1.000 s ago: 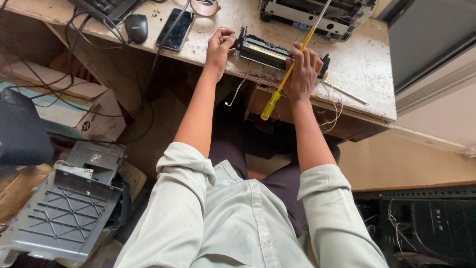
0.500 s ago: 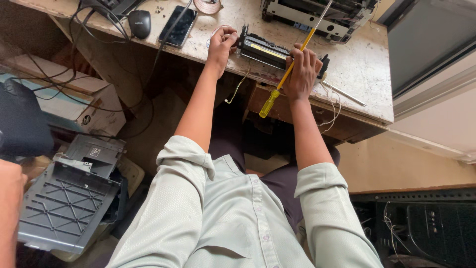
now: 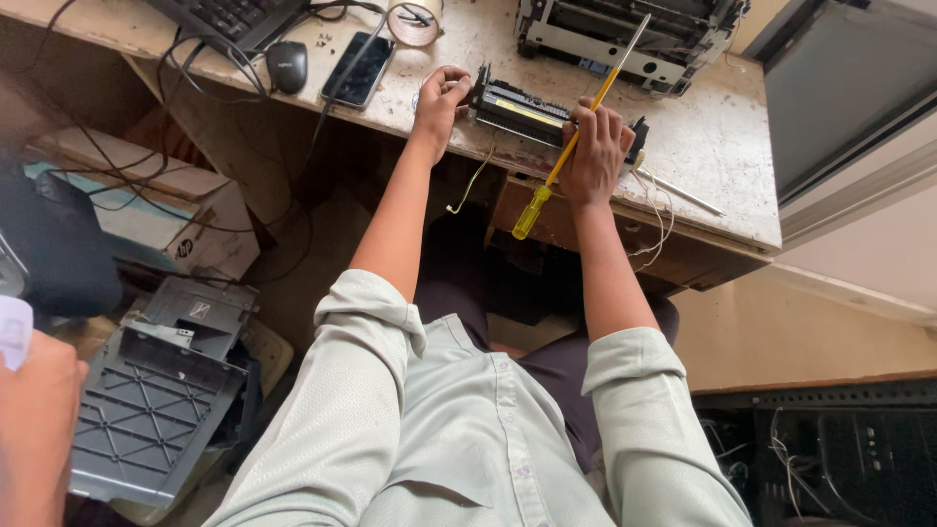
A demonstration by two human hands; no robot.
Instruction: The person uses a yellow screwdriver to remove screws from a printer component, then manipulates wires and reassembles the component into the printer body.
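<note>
A long black printer unit with a yellow strip lies near the front edge of the worn desk. My left hand grips its left end. My right hand rests over its right end and holds a long screwdriver with a yellow handle; the handle points down toward me and the shaft points up and away. White wires hang off the desk edge beside my right wrist.
A gutted printer chassis sits at the back of the desk. A phone, mouse, keyboard and tape roll lie to the left. A grey plastic printer panel and boxes are on the floor at left, where another person's hand shows.
The view has shifted slightly. Another person's hand has come into view at the lower left. My hands stay on the black unit with the screwdriver held the same way.
</note>
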